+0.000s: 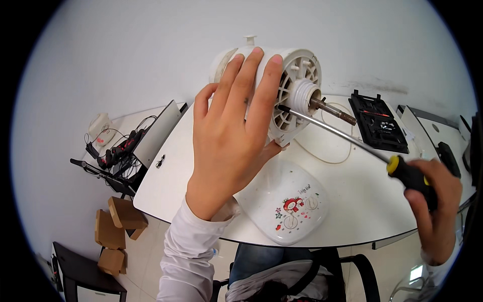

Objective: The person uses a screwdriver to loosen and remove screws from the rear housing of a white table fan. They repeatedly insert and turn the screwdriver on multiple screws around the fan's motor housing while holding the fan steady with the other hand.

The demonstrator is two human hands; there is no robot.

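A white fan motor housing (301,65) faces to the right, with a round slotted front, a threaded collar and a metal shaft (334,110) sticking out. My left hand (234,121) wraps round its side, fingers over the top and thumb beneath. In my right hand (436,196) is a long screwdriver (347,137) with a black and yellow handle. Its dark tip reaches into the slotted front, left of the shaft; exactly what it touches there is hidden. Below the housing, the white fan base (297,201) with cartoon prints rests on the table.
On the white table (362,201), an open black tool case (380,123) lies at the right. A pale cable (332,162) curves behind the base. A small black item (160,161) lies left. Cables and devices (121,151) crowd the left desk, above cardboard boxes (110,226).
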